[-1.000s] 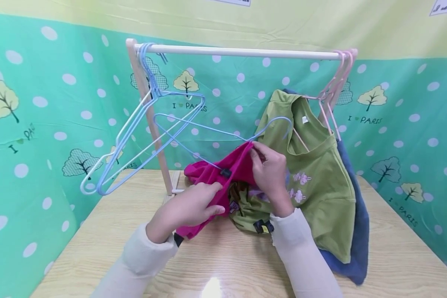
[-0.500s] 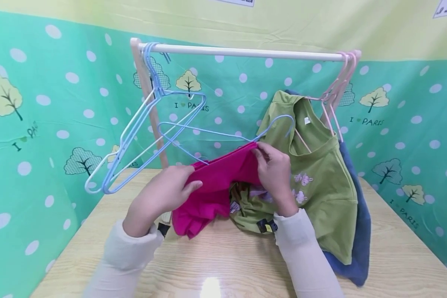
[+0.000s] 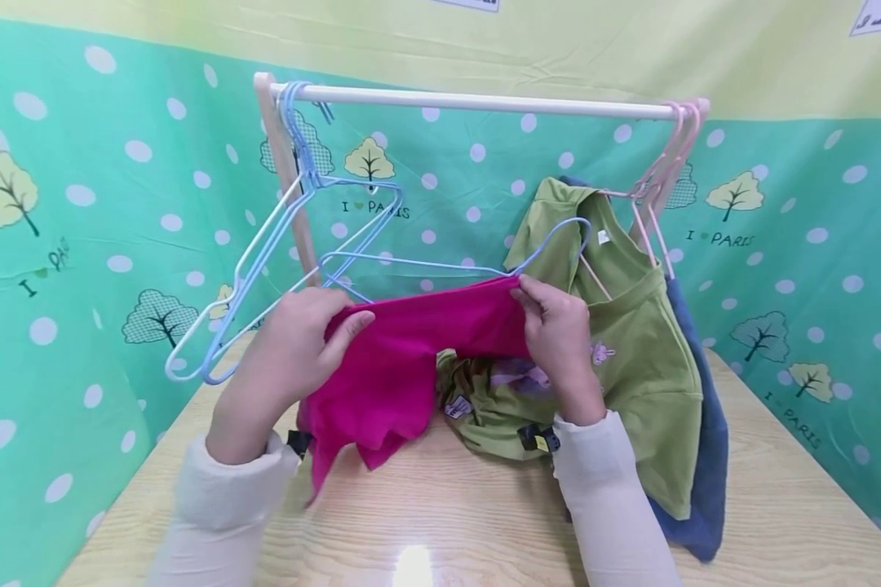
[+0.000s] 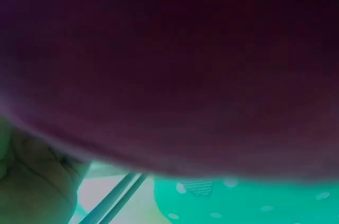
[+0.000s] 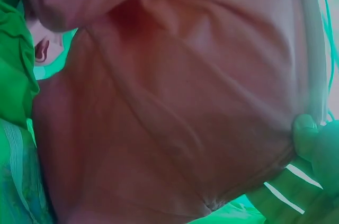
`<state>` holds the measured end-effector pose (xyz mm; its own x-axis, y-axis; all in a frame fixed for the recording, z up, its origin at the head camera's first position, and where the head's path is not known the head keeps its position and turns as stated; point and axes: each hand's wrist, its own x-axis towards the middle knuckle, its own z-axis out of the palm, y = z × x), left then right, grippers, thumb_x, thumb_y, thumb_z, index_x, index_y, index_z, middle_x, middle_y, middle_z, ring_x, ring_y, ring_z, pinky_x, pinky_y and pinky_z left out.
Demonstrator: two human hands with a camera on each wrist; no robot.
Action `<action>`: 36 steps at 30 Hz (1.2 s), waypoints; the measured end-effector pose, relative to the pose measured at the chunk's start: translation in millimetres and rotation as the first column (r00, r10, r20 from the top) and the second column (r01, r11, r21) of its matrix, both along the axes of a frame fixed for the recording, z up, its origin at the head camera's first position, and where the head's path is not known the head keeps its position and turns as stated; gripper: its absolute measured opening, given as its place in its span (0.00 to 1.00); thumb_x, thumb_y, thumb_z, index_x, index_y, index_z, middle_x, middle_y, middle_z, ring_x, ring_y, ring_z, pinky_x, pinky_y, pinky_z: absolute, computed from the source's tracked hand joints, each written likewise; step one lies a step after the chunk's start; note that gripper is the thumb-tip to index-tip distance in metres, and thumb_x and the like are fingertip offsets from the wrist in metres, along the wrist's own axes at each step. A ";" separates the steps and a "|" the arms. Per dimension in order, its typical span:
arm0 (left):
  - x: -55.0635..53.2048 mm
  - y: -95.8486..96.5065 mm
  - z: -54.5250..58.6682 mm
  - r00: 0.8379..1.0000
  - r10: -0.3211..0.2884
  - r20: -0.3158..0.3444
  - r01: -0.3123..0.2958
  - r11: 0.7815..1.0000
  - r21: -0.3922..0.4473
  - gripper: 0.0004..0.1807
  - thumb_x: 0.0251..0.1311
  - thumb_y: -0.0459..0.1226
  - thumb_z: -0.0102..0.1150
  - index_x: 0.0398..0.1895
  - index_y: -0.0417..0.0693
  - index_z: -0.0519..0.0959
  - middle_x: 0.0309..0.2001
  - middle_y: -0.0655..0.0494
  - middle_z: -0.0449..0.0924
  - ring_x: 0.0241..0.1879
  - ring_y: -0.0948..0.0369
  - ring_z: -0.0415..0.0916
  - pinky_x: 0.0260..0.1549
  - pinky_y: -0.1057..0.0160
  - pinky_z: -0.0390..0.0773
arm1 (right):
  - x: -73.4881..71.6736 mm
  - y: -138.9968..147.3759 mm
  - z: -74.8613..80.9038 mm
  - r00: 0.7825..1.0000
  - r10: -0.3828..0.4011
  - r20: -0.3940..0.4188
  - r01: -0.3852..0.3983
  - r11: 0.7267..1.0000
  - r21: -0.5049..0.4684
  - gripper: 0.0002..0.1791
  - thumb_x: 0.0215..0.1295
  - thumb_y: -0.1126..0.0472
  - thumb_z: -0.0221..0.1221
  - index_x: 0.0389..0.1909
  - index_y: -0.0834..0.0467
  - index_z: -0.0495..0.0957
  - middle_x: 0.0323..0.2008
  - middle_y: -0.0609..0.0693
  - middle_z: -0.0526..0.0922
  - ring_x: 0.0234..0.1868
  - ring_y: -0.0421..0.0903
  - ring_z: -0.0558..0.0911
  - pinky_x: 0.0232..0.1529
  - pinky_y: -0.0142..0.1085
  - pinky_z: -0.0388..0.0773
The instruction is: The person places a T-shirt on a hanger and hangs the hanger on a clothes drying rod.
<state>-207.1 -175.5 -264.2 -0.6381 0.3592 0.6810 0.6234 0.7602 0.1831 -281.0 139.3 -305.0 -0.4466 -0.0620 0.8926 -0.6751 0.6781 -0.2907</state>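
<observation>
A bright magenta garment (image 3: 389,367) hangs stretched between my two hands, its straight top edge running nearly level. My left hand (image 3: 294,334) grips the left end of that edge. At the right end, my right hand (image 3: 558,326) pinches the edge between thumb and fingers, as the right wrist view also shows in the garment cloth (image 5: 175,102). Just behind the top edge is a loose blue wire hanger (image 3: 440,265), its hook rising beside my right hand; its lower part is hidden by the garment. Dark cloth fills most of the left wrist view.
Several blue and white hangers (image 3: 257,269) hang at the left end of a white-barred rack (image 3: 477,102). Pink hangers (image 3: 657,204) at the right bear a green shirt (image 3: 653,391) and a blue garment (image 3: 712,456). A crumpled green garment (image 3: 477,424) lies on the wooden table (image 3: 382,522).
My left hand has moved left and up, taking the garment's top edge and drawing it taut. My right hand has shifted slightly right. The garment now covers the hanger's lower part.
</observation>
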 end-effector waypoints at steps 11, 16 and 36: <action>0.2 -17.1 5.6 0.960 -0.174 -0.221 0.193 0.979 0.069 0.07 0.57 0.24 0.70 0.37 0.37 0.83 0.32 0.50 0.82 0.35 0.57 0.76 0.39 0.61 0.73 | 2.8 9.2 0.1 0.996 -0.045 0.080 0.036 0.993 0.110 0.09 0.65 0.64 0.68 0.45 0.60 0.90 0.43 0.57 0.90 0.44 0.59 0.89 0.42 0.57 0.83; -0.8 -18.5 7.1 0.933 -0.225 -0.282 0.250 0.967 0.055 0.05 0.58 0.25 0.69 0.36 0.34 0.83 0.31 0.47 0.82 0.34 0.55 0.76 0.39 0.63 0.73 | 1.6 15.6 -1.1 0.995 -0.031 0.096 0.015 0.987 0.161 0.10 0.65 0.64 0.69 0.46 0.59 0.90 0.44 0.55 0.90 0.45 0.57 0.89 0.44 0.56 0.83; -0.5 -12.7 4.4 0.915 -0.309 -0.258 0.327 0.944 0.029 0.08 0.53 0.23 0.72 0.35 0.39 0.86 0.30 0.53 0.81 0.30 0.61 0.75 0.36 0.69 0.75 | -4.6 15.5 -5.0 0.982 0.161 0.096 -0.182 0.942 0.283 0.09 0.62 0.70 0.68 0.42 0.59 0.90 0.39 0.54 0.90 0.41 0.52 0.89 0.41 0.47 0.85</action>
